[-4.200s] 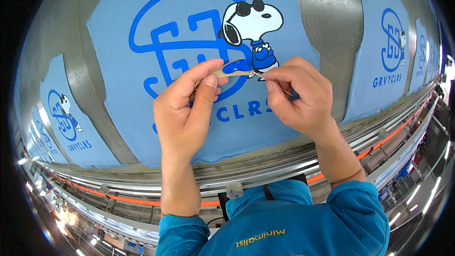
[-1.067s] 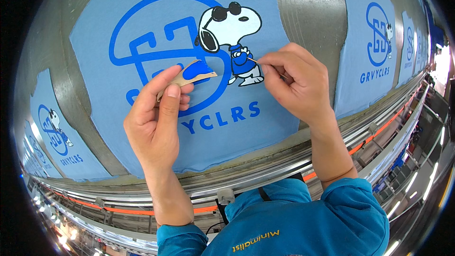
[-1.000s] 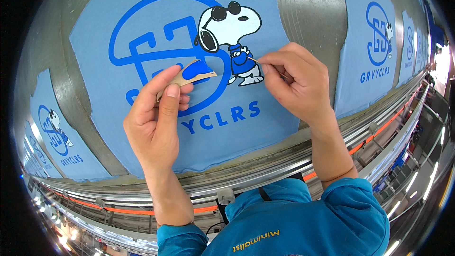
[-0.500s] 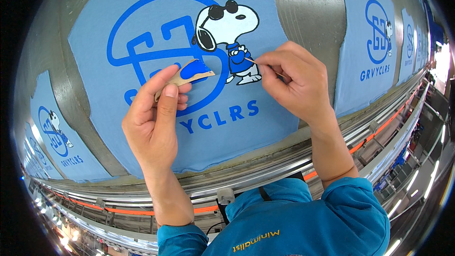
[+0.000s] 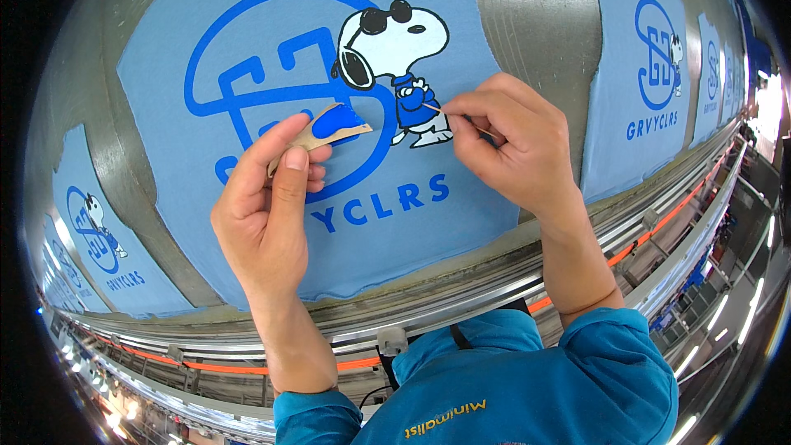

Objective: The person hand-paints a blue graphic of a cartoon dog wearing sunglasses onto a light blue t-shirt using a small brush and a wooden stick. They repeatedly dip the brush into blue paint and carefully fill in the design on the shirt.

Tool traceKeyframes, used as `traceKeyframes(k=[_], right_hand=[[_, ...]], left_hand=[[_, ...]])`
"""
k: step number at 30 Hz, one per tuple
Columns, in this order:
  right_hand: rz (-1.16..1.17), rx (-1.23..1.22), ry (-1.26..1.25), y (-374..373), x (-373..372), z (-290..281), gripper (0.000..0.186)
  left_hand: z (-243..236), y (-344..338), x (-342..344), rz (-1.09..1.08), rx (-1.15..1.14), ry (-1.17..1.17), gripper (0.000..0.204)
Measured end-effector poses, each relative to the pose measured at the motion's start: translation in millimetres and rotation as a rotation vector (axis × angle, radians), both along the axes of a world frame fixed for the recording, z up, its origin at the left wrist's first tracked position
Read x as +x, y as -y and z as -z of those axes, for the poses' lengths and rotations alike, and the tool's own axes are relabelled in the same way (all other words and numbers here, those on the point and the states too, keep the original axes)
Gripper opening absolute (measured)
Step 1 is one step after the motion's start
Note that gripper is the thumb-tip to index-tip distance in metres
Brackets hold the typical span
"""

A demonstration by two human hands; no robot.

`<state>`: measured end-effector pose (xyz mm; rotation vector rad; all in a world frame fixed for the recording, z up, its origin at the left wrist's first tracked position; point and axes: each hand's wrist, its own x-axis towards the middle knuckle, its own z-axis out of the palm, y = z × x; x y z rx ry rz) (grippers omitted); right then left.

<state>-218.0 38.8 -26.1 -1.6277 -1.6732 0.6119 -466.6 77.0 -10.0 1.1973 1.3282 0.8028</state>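
Note:
A light-blue fabric panel [image 5: 161, 74] lies flat before me, printed with a darker blue round emblem, blue lettering and a white cartoon dog [image 5: 422, 45] in dark sunglasses and a blue top. My left hand [image 5: 276, 206] pinches a torn piece of brown cardboard [image 5: 359, 127] over the emblem; a thick patch of blue paint [image 5: 334, 122] covers much of it. Between the closed fingertips of my right hand [image 5: 519, 144] is a thin stick [image 5: 433, 108]. Its tip points left at the dog's blue top; whether it touches the print is too small to tell.
Similar printed panels lie along the grey table [image 5: 540, 41], one on the right [image 5: 634, 74] and one on the left [image 5: 82, 165], with more beyond. Metal rails [image 5: 362, 313] and an orange strip [image 5: 239, 368] run along the near edge, close to my body.
The stick's tip has shifted very slightly to the left over the dog's blue top, with my right hand. My left hand and the cardboard are almost unmoved.

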Motion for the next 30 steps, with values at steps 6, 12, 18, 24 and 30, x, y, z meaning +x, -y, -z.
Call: traceKeyframes(k=[6, 12, 18, 24, 30], right_hand=[[0.007, -0.019, -0.042, 0.2, 0.8, -2.6, 0.013], [0.072, -0.076, -0.062, 2.4, 6.3, -5.3, 0.014], [0.063, -0.021, -0.039, 1.9, 4.0, -0.9, 0.013], [0.047, -0.021, 0.003, 1.2, 4.2, -1.7, 0.013], [0.035, -0.016, -0.003, 1.2, 4.5, -2.0, 0.013]], left_hand=[[0.2, -0.1, 0.1, -0.002, -0.008, -0.005, 0.029], [0.6, -0.6, -1.0, 0.002, -0.004, 0.003, 0.028], [0.4, -0.6, -0.7, -0.002, -0.005, -0.001, 0.027], [0.9, 0.1, -1.5, 0.020, 0.000, -0.025, 0.029], [0.3, 0.2, -1.7, 0.028, -0.002, -0.033, 0.030]])
